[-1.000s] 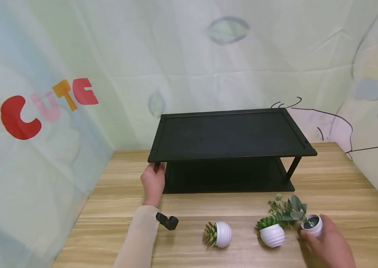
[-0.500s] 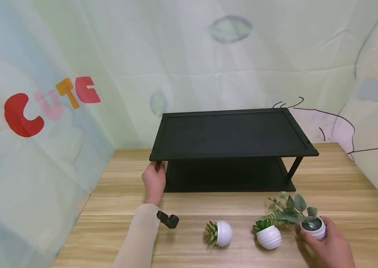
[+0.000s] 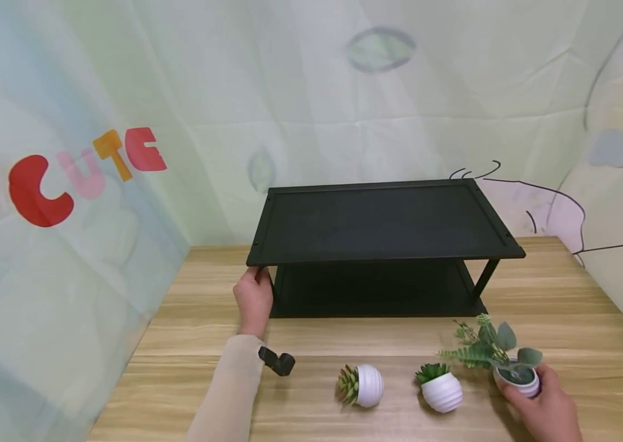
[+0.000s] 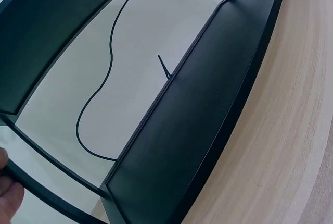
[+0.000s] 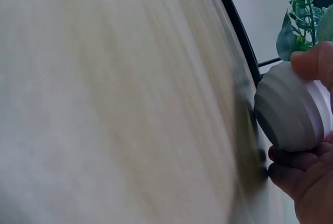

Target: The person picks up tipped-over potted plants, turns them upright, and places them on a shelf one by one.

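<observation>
My left hand (image 3: 253, 299) grips the front left post of a black two-tier shelf (image 3: 383, 221), just under its upper board. In the left wrist view, the fingertips (image 4: 10, 198) curl round that post at the lower left edge. At the right, my right hand (image 3: 549, 402) holds a potted plant (image 3: 515, 377) by its ribbed white pot, thumb on one side and fingers on the other. Its leafy sprigs lean left and toward the shelf. The right wrist view shows the white pot (image 5: 291, 109) between thumb and fingers, close over the wood.
Two small succulents in white pots lie on the wooden table (image 3: 178, 380): one succulent (image 3: 369, 385) tipped leftward in the middle, another succulent (image 3: 442, 393) tilted beside the right hand. A printed cloth (image 3: 311, 123) hangs behind the shelf.
My right hand has turned the leafy plant's pot more upright and shifted it slightly right, its leaves swinging away from the neighbouring succulent. That succulent has moved slightly left. The left hand stays on the post.
</observation>
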A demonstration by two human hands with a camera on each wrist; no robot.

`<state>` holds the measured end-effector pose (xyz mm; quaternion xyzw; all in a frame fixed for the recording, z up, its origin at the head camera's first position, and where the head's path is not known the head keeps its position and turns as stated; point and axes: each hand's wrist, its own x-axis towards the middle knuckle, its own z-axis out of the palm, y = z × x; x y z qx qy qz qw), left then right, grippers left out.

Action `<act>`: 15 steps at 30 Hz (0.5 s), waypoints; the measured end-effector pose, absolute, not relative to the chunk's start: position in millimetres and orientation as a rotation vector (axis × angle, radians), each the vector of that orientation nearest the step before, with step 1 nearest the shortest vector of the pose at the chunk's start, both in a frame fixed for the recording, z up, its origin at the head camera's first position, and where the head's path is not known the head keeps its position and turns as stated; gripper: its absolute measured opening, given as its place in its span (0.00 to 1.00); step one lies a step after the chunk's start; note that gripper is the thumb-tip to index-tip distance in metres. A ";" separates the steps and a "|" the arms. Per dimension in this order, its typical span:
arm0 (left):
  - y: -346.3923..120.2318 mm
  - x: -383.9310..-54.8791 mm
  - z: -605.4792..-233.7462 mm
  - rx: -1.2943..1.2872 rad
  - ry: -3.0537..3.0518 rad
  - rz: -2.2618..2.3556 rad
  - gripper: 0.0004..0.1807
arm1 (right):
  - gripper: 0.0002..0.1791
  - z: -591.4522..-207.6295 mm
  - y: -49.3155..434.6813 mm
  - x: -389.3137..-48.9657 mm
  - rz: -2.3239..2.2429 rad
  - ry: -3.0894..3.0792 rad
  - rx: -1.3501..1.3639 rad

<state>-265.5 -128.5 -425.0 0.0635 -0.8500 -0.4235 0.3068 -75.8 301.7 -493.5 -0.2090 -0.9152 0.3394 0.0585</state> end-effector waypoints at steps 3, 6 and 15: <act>-128.3 -265.7 -425.3 0.165 -2.243 -1.117 0.09 | 0.39 -495.3 302.8 -74.4 1.030 -2.747 -0.585; -128.4 -265.8 -425.7 0.165 -2.239 -1.113 0.09 | 0.38 -497.5 304.0 -72.3 1.038 -2.728 -0.515; -128.6 -265.3 -426.2 0.170 -2.241 -1.141 0.09 | 0.41 -500.9 307.2 -70.6 1.102 -2.771 -0.511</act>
